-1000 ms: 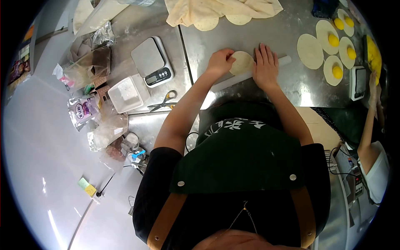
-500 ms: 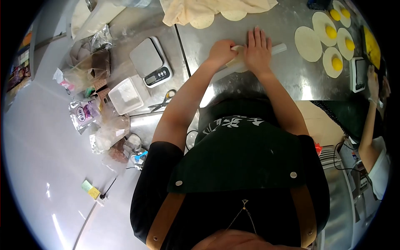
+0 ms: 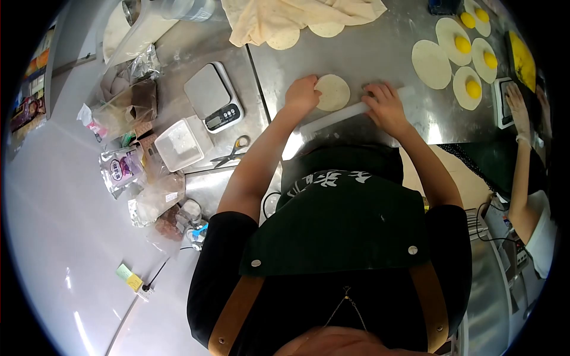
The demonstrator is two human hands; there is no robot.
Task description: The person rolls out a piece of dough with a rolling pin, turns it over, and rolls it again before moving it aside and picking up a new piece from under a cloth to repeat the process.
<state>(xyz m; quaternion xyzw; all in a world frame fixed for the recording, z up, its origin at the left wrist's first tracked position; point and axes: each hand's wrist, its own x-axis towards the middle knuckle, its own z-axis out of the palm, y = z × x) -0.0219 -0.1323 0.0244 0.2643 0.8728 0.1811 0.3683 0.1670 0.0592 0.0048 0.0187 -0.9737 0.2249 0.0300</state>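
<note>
A round of flat dough (image 3: 333, 93) lies on the steel table in front of me. My left hand (image 3: 302, 96) is closed at its left edge, thumb and fingers pinching the rim. Just on my side of the dough, a white rolling pin (image 3: 335, 117) lies at a slant. My right hand (image 3: 387, 108) is curled over the right part of the pin, fingers bent and thumb against it. Farther right is a plain dough round (image 3: 431, 64), beside several rounds topped with yellow balls, one being a yellow ball (image 3: 473, 89).
A cloth (image 3: 297, 18) partly covers more dough rounds at the back. To the left are a kitchen scale (image 3: 214, 95), a white tub (image 3: 178, 144), scissors (image 3: 231, 155) and bags. At right, a co-worker's gloved hand (image 3: 518, 110) is over a second scale (image 3: 502, 107).
The rolling pin has come back toward me, uncovering the dough round. My right hand, flat with fingers stretched before, is now bent around the pin. My left hand stays at the dough's edge.
</note>
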